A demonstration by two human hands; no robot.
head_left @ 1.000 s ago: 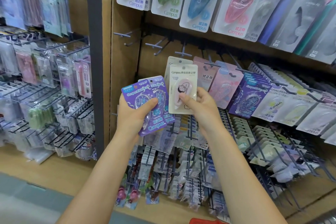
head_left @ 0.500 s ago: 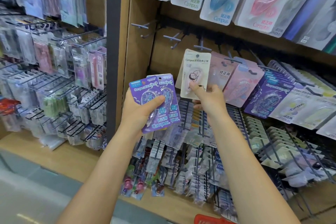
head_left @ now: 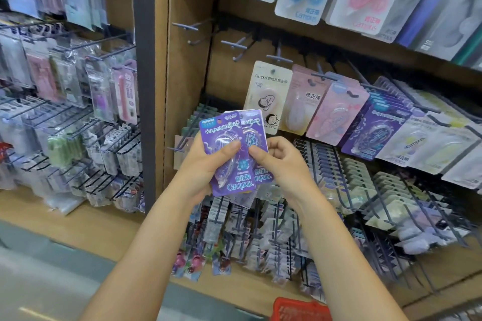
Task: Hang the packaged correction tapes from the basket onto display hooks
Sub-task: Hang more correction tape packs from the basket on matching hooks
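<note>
The left grip (head_left: 206,164) holds two purple packs (head_left: 230,156) while the right grip (head_left: 280,161) pinches the rear one, seemingly to peel it off toward a hook (head_left: 279,58) above.

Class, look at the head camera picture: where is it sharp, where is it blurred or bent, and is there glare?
Head view: sharpest on the purple packs held by the left hand and right hand; the left rack and lower hooks look soft; the grey post and shelf lines lean from wide-angle distortion; lighting is even, with mild sheen on the plastic blisters.
</note>
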